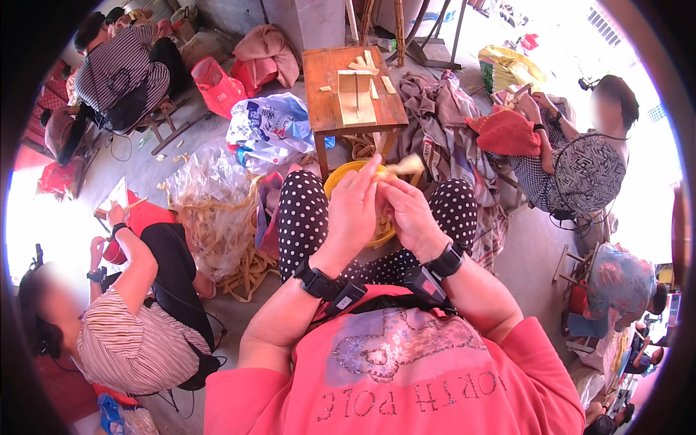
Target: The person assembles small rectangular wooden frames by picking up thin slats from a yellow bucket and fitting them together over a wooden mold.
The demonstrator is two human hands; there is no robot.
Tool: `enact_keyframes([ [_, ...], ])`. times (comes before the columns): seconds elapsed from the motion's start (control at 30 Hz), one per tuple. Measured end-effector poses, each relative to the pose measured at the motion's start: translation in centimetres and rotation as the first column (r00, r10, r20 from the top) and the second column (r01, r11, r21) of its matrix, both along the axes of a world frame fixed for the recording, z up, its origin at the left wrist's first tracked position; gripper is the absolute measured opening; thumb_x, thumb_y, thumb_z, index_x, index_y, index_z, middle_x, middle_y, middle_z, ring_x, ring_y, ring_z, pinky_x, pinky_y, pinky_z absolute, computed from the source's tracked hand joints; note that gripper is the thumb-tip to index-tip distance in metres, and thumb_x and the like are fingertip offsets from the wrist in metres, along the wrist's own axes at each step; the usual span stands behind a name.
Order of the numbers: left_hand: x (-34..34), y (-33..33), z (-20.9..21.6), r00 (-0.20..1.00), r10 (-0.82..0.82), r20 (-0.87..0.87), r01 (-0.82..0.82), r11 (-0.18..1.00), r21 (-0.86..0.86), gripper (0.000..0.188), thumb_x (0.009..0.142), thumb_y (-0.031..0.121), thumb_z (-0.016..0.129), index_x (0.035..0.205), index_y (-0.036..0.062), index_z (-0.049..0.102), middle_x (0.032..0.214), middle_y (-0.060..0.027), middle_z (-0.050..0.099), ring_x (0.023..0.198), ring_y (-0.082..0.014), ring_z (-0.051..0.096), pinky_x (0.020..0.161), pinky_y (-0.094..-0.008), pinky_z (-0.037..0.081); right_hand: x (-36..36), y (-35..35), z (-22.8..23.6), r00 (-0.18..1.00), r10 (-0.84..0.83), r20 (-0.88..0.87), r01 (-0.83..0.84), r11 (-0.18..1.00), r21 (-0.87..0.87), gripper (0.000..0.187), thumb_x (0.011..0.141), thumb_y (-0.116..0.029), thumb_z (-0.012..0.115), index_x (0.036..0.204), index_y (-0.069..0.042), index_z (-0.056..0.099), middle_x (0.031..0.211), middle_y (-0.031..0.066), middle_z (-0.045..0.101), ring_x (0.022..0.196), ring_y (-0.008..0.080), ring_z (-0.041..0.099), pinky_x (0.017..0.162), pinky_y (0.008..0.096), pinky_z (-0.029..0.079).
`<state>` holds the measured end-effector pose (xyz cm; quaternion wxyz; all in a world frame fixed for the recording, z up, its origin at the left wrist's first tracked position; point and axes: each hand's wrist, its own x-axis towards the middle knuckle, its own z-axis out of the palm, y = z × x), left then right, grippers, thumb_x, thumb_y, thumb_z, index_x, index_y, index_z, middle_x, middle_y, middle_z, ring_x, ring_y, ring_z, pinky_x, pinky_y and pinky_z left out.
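Observation:
Both hands meet at the fingertips between my knees, above a yellow basin (336,178). A short pale strip (407,165), smeared by motion, juts out where the fingers join. My left hand (354,210) has its fingers pressed together and pointing up at one end of it. Curled against them, my right hand (407,214) pinches the strip too; the part between the fingers is hidden. Beyond the basin stands a small wooden table (319,72). On it lies a pale board (367,110) with a thin upright metal spike, and several loose pale strips (365,64) lie near its far edge.
Left of my knees are a heap of long pale strips (217,235) under clear plastic and a white-and-blue bag (268,123). Crumpled cloth (435,109) lies right of the table. Seated people work on both sides, one nearby at left (138,326), another at right (580,167).

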<state>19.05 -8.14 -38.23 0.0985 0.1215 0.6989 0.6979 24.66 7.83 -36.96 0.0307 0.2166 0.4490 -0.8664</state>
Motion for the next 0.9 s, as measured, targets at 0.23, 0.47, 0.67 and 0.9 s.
enact_keyframes([
  [0.23,-0.2,0.1,0.9,0.987,-0.138,-0.084,0.128,0.986,-0.111,0.047,0.123,0.001,0.072,0.169,0.001,0.068,0.126,-0.008,0.084,0.112,-0.0157,0.081,0.103,-0.0341,0.065,-0.5,1.3,-0.7,0.999,-0.046,-0.017,0.046,0.999,0.026,0.019,0.127,-0.03,0.082,0.127,-0.011,0.086,0.108,-0.0042,0.081,0.093,0.0078,0.073,0.08,0.0302,0.056],
  [0.47,-1.2,-0.3,0.8,0.958,-0.207,0.198,0.188,0.976,0.11,0.029,0.118,-0.004,0.079,0.147,-0.0017,0.073,0.121,-0.0073,0.086,0.109,-0.0143,0.084,0.103,-0.0329,0.071,-0.5,6.3,-0.4,0.983,0.136,-0.125,-0.164,0.953,-0.253,0.021,0.125,-0.024,0.085,0.134,-0.005,0.086,0.118,0.0035,0.088,0.103,0.0151,0.08,0.096,0.0336,0.064],
  [0.67,-3.0,-0.4,1.0,0.844,-0.335,0.42,0.206,0.924,0.322,0.022,0.116,0.001,0.08,0.138,-0.0019,0.078,0.124,-0.0101,0.088,0.107,-0.0181,0.088,0.098,-0.0344,0.074,-1.4,8.5,0.8,0.903,0.397,-0.168,-0.356,0.906,0.228,0.022,0.114,0.0,0.092,0.136,-0.002,0.088,0.125,0.0041,0.09,0.114,0.0145,0.083,0.104,0.0317,0.065],
  [0.9,-3.1,2.3,1.7,0.903,-0.234,0.36,0.146,0.956,0.256,0.028,0.125,0.009,0.077,0.15,-0.0018,0.08,0.128,-0.0073,0.088,0.106,-0.0148,0.087,0.091,-0.0307,0.071,-2.9,7.6,-0.2,0.936,0.278,-0.217,0.007,0.601,0.799,0.015,0.108,-0.001,0.094,0.114,-0.004,0.081,0.103,0.0041,0.085,0.097,0.0093,0.076,0.09,0.0327,0.063],
])
